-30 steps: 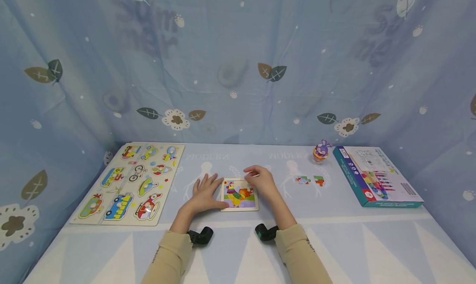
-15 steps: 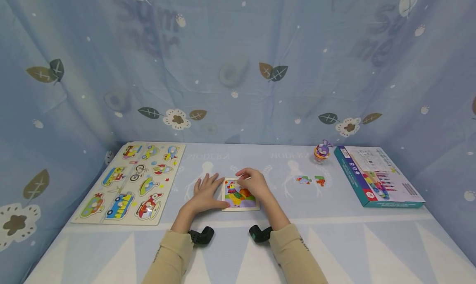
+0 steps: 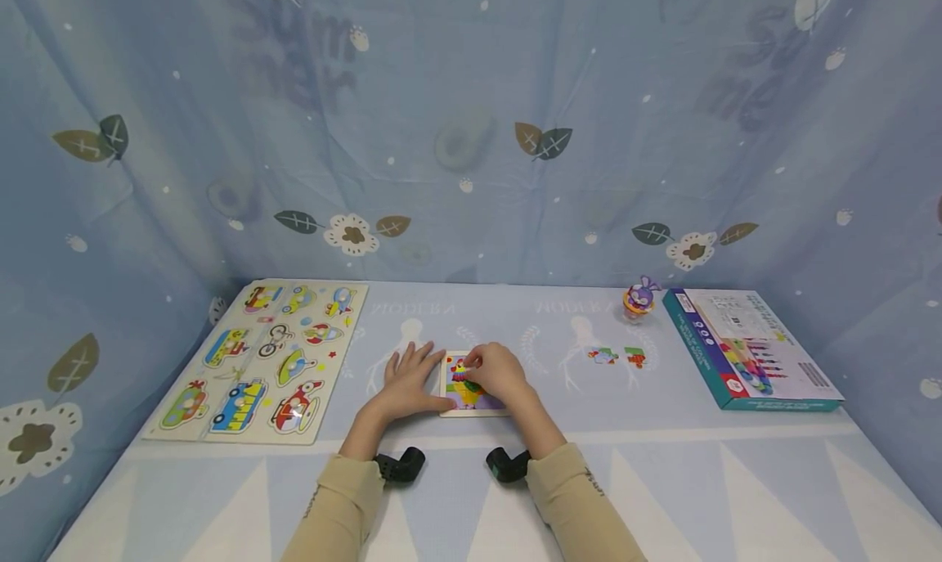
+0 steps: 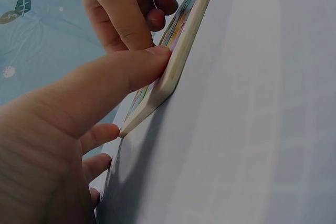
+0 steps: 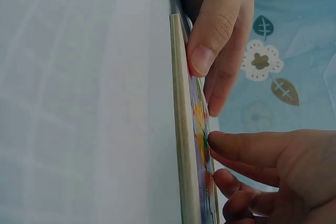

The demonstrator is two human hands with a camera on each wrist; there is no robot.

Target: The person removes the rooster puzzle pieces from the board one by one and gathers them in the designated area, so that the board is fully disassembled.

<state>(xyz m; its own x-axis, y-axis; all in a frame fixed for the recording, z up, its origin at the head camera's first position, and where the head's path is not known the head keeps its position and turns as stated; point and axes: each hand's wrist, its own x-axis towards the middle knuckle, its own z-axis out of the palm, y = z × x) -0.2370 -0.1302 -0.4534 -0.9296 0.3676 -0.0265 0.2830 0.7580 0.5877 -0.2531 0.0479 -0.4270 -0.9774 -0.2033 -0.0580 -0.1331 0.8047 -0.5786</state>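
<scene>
A small square rooster puzzle board (image 3: 478, 402) lies flat on the blue table cover in front of me. My left hand (image 3: 405, 382) rests flat beside its left edge, fingers spread, and its thumb (image 4: 115, 77) presses the board's wooden rim (image 4: 181, 51). My right hand (image 3: 496, 370) is over the board's far left part with curled fingers, pinching a small coloured puzzle piece (image 3: 462, 371) down onto the picture. In the right wrist view the right thumb (image 5: 236, 142) touches the board's face (image 5: 181, 129), while the left hand (image 5: 220, 24) holds the far edge.
A long vehicle peg puzzle (image 3: 257, 361) lies at the left. Two loose puzzle pieces (image 3: 603, 355) (image 3: 631, 356) sit to the right of the board. A purple bunny toy (image 3: 639, 296) and a teal box (image 3: 746, 349) stand at the far right. Blue printed cloth walls the table.
My right hand has moved left across the board, from its far right corner to its far left part. The left hand has stayed against the board's left edge.
</scene>
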